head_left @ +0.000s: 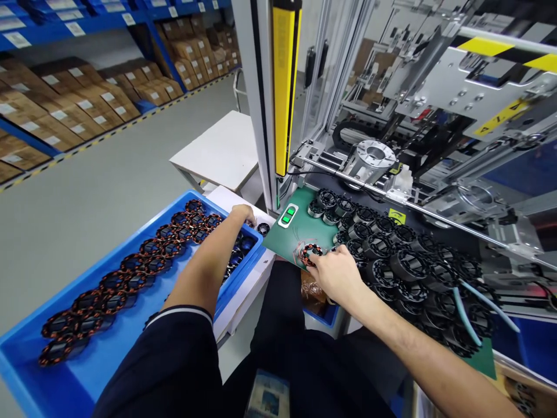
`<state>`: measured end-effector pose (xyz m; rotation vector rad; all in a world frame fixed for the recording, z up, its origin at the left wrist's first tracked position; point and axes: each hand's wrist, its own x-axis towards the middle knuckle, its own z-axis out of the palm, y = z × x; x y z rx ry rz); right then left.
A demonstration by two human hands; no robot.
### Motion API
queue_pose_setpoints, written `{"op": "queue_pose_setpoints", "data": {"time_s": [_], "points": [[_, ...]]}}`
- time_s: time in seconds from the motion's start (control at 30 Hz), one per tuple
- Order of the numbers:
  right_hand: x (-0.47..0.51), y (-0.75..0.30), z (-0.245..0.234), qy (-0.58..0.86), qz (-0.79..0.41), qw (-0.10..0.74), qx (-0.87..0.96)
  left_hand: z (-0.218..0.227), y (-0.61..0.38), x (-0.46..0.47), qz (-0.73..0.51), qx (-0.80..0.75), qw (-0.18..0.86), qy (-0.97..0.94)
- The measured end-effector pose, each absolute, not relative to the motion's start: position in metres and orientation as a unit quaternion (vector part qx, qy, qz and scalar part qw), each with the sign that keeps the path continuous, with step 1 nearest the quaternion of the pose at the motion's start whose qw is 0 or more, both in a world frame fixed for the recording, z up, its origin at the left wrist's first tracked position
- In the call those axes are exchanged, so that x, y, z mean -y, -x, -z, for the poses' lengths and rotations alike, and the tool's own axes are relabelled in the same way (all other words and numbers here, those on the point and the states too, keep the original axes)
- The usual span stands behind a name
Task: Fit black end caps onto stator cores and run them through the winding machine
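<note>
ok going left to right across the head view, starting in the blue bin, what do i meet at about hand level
Orange-wound rings in the blue bin, left hand, dark ring, green-button panel, orange-wound ring at the fingertips, right hand, light-blue handles.

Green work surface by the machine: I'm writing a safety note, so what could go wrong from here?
Loose thin wires lie around the orange-and-black ring at the right hand; they might snag or bend if the ring is moved.

The black rings crowd together close to the right forearm, so a sweep of the arm could knock some over.

The light-blue handles lie across those rings and might slide off if bumped.
</note>
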<state>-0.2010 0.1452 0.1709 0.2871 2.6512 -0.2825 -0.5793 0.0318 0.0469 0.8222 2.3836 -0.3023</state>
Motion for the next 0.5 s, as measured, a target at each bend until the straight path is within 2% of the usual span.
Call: {"op": "queue_pose_setpoints", "data": {"time_s": [0.13,0.33,0.43,0.5], "points": [[-0.147,0.201,-0.172,-0.105,0.115,0.206,-0.966,-0.077,0.557,-0.031,0.123,-0.914,0.246,-0.297],[-0.153,0.193,-0.185,-0.126,0.128,0.206,-0.962,-0.15,0.479,0.011,-0.005,-0.915,0.114,-0.386],[-0.152,0.183,-0.196,-0.129,0.147,0.205,-0.959,-0.175,0.425,0.052,-0.076,-0.885,0.126,-0.441],[-0.149,0.181,-0.198,-0.13,0.156,0.2,-0.958,-0.174,0.389,0.077,-0.142,-0.856,0.183,-0.461]]}}
